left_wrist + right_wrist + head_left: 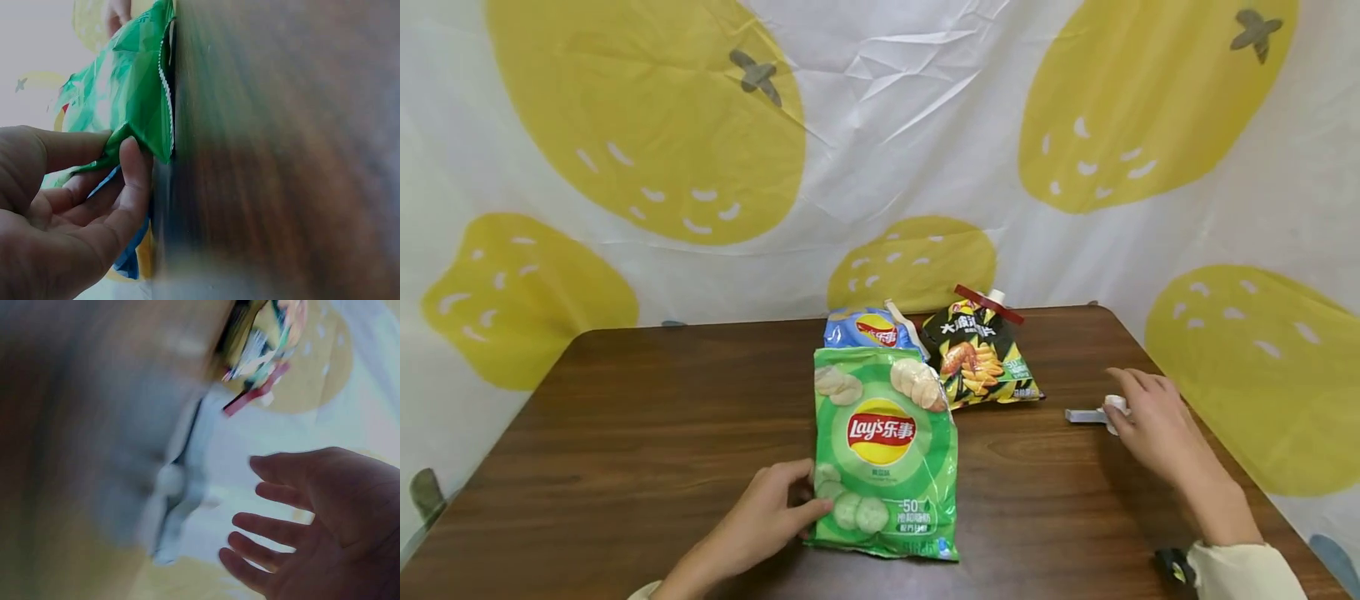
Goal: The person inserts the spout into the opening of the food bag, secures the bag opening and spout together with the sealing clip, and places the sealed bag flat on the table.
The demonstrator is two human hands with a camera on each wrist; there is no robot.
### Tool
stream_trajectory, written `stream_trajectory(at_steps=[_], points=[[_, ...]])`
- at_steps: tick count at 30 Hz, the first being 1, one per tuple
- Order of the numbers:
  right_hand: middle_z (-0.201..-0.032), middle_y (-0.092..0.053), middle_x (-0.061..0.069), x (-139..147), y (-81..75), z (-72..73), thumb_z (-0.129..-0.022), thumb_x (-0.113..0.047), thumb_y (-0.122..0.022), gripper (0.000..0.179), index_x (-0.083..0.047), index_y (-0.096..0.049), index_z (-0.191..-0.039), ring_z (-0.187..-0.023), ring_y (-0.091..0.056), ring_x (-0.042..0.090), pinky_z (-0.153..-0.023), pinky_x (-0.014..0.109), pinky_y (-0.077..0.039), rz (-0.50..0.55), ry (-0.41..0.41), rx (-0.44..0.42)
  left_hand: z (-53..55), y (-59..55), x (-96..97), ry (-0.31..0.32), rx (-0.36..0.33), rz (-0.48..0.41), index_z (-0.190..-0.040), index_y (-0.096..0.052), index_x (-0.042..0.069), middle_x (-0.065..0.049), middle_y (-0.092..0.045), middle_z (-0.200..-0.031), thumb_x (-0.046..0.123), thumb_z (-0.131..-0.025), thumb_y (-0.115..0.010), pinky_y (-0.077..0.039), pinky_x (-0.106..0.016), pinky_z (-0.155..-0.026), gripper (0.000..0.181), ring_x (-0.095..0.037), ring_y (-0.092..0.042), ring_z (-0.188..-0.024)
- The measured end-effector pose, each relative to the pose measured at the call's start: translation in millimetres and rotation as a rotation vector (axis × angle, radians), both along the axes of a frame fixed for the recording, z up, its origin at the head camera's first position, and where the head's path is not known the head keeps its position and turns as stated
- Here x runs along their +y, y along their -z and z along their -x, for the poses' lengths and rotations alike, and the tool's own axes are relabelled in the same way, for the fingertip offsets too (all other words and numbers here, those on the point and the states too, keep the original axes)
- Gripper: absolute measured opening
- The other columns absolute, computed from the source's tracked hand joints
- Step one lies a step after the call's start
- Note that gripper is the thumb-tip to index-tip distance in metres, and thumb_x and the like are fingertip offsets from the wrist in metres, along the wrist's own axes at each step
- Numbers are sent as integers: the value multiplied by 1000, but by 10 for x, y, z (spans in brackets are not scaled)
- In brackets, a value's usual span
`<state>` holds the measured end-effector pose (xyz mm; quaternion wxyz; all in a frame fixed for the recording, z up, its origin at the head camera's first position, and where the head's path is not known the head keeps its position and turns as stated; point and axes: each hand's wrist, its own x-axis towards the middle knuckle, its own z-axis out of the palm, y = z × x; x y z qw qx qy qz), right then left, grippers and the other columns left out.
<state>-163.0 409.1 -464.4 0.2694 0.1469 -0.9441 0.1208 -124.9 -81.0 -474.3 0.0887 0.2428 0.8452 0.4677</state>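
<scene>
A green bag of Lay's chips (880, 483) lies front side up near the middle of the table. My left hand (760, 521) pinches its lower left edge, thumb on top; in the left wrist view the fingers (128, 194) are under the edge. At the right, my right hand (1165, 425) is just beside a grey bag clip (1084, 416) with a white cap. In the right wrist view its fingers (269, 530) are spread and hold nothing, with a visible gap to the blurred clip (195, 464).
Behind the green bag lie a blue Lay's bag (857, 327) with a white strip on its top edge and a black chip bag (977, 354) closed by a red clip (988, 304) with a white cap. A lemon-printed cloth (910, 158) hangs behind the table (647, 442).
</scene>
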Motion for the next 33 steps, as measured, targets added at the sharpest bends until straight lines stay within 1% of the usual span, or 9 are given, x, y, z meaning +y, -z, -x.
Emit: stream_trajectory(at_steps=[4, 9, 11, 13, 18, 21, 26, 29, 33], points=[[-111, -61, 36, 244, 114, 39, -78, 9, -71, 47, 14, -55, -122, -100, -58, 52, -85, 61, -43, 10, -58, -122, 44, -4, 70, -50, 16, -13, -80, -58, 9, 0, -66, -72, 13, -91, -72, -52, -30, -48, 19, -17, -63, -50], [-88, -68, 22, 295, 128, -5, -81, 8, -70, 38, 5, -52, -113, -80, -66, 39, -66, 54, -50, 62, -37, -261, 125, -2, 147, -108, 30, -32, -84, -58, 6, -1, -66, -74, 11, -92, -72, -51, -29, -49, 16, -17, -64, -52], [-83, -68, 17, 280, 119, -39, -81, 4, -74, 37, 2, -50, -109, -76, -65, 34, -63, 50, -50, 74, -29, -271, 145, -11, 173, -148, 25, -57, -89, -58, 5, -4, -66, -78, 8, -92, -70, -52, -29, -49, 13, -18, -65, -58], [-79, -66, 11, 252, 110, -61, -80, 0, -78, 38, 0, -50, -106, -72, -63, 28, -61, 45, -49, 77, -33, -261, 151, -35, 177, -205, 63, -47, -91, -57, 7, -2, -64, -78, 7, -91, -70, -52, -27, -52, 13, -14, -63, -63], [-78, -61, -2, 98, 45, -69, -76, -6, -84, 40, -7, -51, -99, -68, -53, 11, -58, 31, -44, 80, -89, -203, 79, -158, 142, -300, 225, 71, -78, -52, 16, 7, -51, -65, 12, -91, -73, -41, -23, -53, 25, -8, -49, -57], [-83, -63, -3, -68, -79, -56, -76, -7, -85, 42, -8, -50, -100, -72, -57, 9, -60, 29, -47, 84, -149, -187, 23, -249, 184, -274, 321, 117, -74, -51, 18, 9, -45, -62, 14, -91, -73, -38, -22, -50, 29, -5, -44, -54], [-90, -66, -4, -487, -435, -94, -79, -8, -83, 40, -11, -51, -103, -83, -65, 15, -66, 32, -51, 125, -248, -252, -37, -396, 379, -182, 482, 129, -75, -52, 22, 13, -45, -66, 14, -90, -74, -40, -21, -53, 27, -3, -44, -58], [-92, -65, -5, -795, -658, -129, -82, -8, -80, 38, -13, -52, -106, -86, -66, 14, -68, 31, -52, 135, -318, -307, -47, -510, 516, -130, 518, 98, -81, -56, 20, 14, -50, -72, 14, -91, -72, -43, -21, -57, 20, -5, -49, -62], [-94, -64, -8, -1163, -882, -203, -84, -7, -79, 38, -15, -52, -110, -86, -64, 9, -69, 28, -53, 143, -426, -331, -19, -701, 703, -68, 522, 55, -100, -63, 14, 11, -58, -84, 18, -94, -69, -50, -25, -63, 9, -4, -54, -69]])
